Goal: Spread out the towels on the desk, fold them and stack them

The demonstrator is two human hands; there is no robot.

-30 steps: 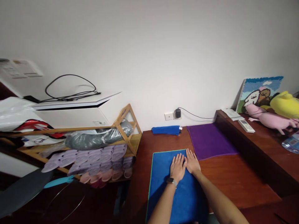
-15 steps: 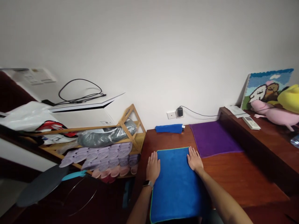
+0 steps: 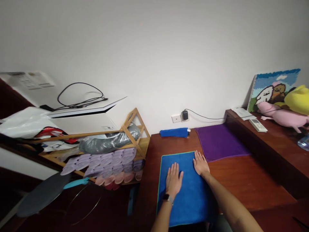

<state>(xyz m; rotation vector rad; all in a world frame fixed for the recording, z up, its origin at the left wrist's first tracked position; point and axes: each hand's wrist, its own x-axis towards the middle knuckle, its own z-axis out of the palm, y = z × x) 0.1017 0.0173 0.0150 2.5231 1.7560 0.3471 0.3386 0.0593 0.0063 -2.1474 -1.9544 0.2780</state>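
Note:
A blue cloth (image 3: pixel 187 193) with a green edge lies spread on the brown wooden table (image 3: pixel 241 180), its near end reaching the table's front edge. My left hand (image 3: pixel 173 180), a watch on its wrist, rests flat on the left half of the cloth, fingers stretched out. At the cloth's far right corner, my right hand (image 3: pixel 201 163) lies flat with its fingers extended. A purple cloth (image 3: pixel 219 141) is spread beyond my right hand, and a folded blue cloth (image 3: pixel 174 132) lies near the wall.
To the left stands a wooden rack (image 3: pixel 142 145) with slippers (image 3: pixel 116 158) and a white box (image 3: pixel 89 122). A raised shelf on the right bears a remote control (image 3: pixel 258 125) and a pink plush toy (image 3: pixel 282 116). A black charger (image 3: pixel 185 114) sits in the wall socket.
My left hand has moved right, from the cloth's left edge onto its surface. My right hand stays at the far right corner.

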